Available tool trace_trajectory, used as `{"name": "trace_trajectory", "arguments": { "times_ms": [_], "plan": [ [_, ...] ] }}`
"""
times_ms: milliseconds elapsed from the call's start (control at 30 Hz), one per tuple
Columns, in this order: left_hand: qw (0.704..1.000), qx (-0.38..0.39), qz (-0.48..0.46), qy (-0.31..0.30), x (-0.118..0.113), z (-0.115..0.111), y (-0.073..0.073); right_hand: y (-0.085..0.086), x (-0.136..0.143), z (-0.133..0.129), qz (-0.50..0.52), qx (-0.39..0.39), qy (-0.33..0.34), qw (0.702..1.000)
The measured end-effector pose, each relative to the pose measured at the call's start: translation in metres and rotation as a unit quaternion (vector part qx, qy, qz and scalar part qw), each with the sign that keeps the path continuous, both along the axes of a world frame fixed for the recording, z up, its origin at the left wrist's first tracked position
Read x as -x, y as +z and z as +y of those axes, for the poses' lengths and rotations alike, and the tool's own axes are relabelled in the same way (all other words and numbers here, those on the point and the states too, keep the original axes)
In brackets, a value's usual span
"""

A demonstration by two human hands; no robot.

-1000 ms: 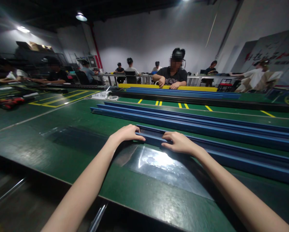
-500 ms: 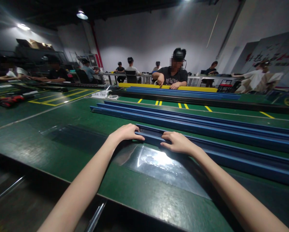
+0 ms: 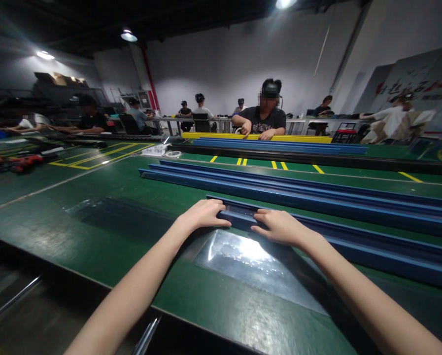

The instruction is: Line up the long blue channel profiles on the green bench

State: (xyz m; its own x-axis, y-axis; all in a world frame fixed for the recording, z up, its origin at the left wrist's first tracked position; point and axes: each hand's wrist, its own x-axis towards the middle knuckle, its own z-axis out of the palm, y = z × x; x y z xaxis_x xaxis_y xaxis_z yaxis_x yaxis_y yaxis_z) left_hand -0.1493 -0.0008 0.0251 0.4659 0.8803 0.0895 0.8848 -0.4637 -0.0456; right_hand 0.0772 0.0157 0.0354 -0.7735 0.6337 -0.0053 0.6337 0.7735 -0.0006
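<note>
A long blue channel profile [image 3: 339, 244] lies on the green table, running off to the right. Near its left end, my left hand [image 3: 206, 214] is closed over the front wall, thumb outside and fingertips inside the channel. A short way to the right, my right hand [image 3: 276, 226] grips the same wall, its thumb also on the front face. Beneath and in front of the profile is a sheet of shiny clear film [image 3: 250, 261] that reflects the ceiling light. Behind lie more blue profiles [image 3: 243, 183], parallel to the held one.
Farther back on the green table [image 3: 87, 236] are a black profile [image 3: 280, 155], a yellow profile [image 3: 302, 139] and a small white packet [image 3: 154, 149]. Red-handled tools [image 3: 32, 161] lie at the left. Across the table a co-worker [image 3: 265, 118] handles the yellow profile.
Both hands have shifted slightly right along the profile, the left one more, so the gap between them is a little narrower. The view has tilted up slightly.
</note>
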Motion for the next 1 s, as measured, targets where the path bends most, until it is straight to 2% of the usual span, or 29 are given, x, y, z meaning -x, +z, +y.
{"name": "trace_trajectory", "arguments": {
  "times_ms": [267, 533, 600, 700, 833, 1000],
  "plan": [
    [0.997, -0.044, 0.014, -0.061, -0.040, 0.001, -0.005, 0.000, -0.045, -0.007, -0.010, 0.016, -0.046, 0.999],
    [0.994, -0.037, 0.009, -0.099, -0.085, 0.007, -0.004, -0.004, -0.083, -0.011, -0.001, 0.001, -0.083, 0.997],
    [0.992, -0.057, 0.002, -0.109, -0.097, 0.008, -0.004, -0.004, -0.089, -0.013, 0.010, -0.020, -0.089, 0.996],
    [0.985, -0.124, -0.030, -0.119, -0.115, 0.010, -0.005, -0.008, -0.100, -0.015, 0.047, -0.098, -0.099, 0.989],
    [0.975, -0.188, -0.065, -0.097, -0.139, 0.010, -0.007, -0.020, -0.115, -0.012, 0.089, -0.194, -0.114, 0.970],
    [0.978, -0.181, -0.083, -0.057, -0.161, 0.008, -0.015, -0.032, -0.121, -0.008, 0.063, -0.187, -0.190, 0.962]
  ]
}}
